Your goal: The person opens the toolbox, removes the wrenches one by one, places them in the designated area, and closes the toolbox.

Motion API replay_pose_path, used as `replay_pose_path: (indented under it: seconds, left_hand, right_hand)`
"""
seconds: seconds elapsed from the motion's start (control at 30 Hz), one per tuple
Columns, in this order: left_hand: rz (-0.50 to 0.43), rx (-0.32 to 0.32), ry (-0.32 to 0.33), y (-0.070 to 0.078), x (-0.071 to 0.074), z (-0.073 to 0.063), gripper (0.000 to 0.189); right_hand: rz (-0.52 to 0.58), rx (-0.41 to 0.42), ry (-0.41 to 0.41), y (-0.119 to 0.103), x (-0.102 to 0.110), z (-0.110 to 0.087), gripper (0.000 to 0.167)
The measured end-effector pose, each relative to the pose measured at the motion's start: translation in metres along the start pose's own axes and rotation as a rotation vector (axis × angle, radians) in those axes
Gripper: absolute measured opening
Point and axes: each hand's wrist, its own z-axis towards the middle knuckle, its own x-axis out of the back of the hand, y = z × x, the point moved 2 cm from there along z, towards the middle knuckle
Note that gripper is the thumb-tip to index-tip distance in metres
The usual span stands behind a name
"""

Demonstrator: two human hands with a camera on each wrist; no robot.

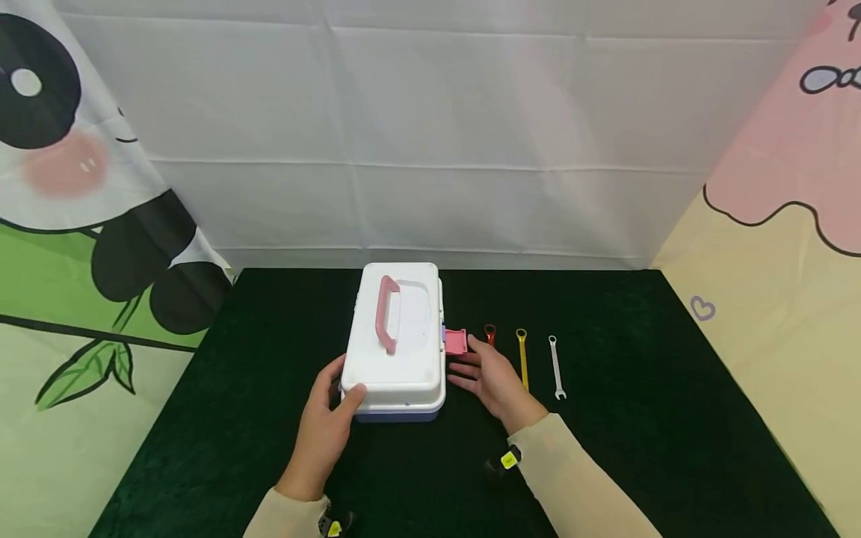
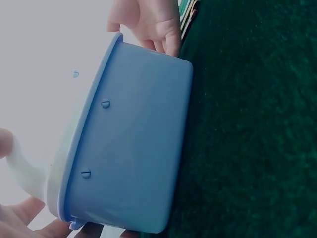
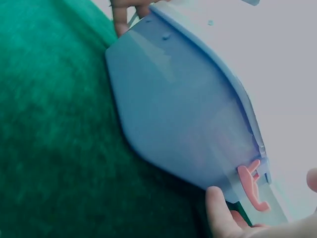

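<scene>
A white-lidded storage box with a blue base and a folded-down pink handle stands on the green cloth, its lid down. My left hand grips its near left corner, thumb on the lid and fingers along the side. On the right side, the pink latch sticks outward, unfastened; it shows side-on as a pink latch in the right wrist view. My right hand is beside that latch, fingers extended toward the box wall and holding nothing. Whether its fingertips touch the box I cannot tell.
Right of the box lie a red wrench, partly hidden behind my right hand, a yellow wrench and a silver wrench. The dark green cloth covers the table. A white curtain hangs behind it.
</scene>
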Motion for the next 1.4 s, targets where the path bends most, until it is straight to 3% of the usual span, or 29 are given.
replay_pose_path:
  seconds: [0.27, 0.5, 0.67, 1.17, 1.4]
  left_hand:
    - [0.004, -0.015, 0.005, -0.002, -0.002, 0.0, 0.069]
    - [0.009, -0.025, 0.016, -0.003, -0.003, 0.0, 0.068]
    - [0.011, -0.023, 0.017, -0.003, -0.003, 0.0, 0.069]
    - [0.003, -0.012, 0.018, -0.004, 0.0, 0.0, 0.07]
    - [-0.003, -0.024, 0.017, -0.003, 0.0, 0.0, 0.07]
  right_hand:
    - [0.263, -0.042, 0.027, 0.001, -0.004, 0.013, 0.053]
    - [0.374, -0.041, 0.089, 0.0, -0.011, 0.019, 0.039]
    - [0.424, -0.035, 0.065, 0.0, -0.01, 0.024, 0.041]
    - [0.401, -0.023, -0.029, -0.005, -0.008, 0.028, 0.05]
    - [0.246, 0.019, -0.025, -0.012, -0.008, 0.03, 0.051]
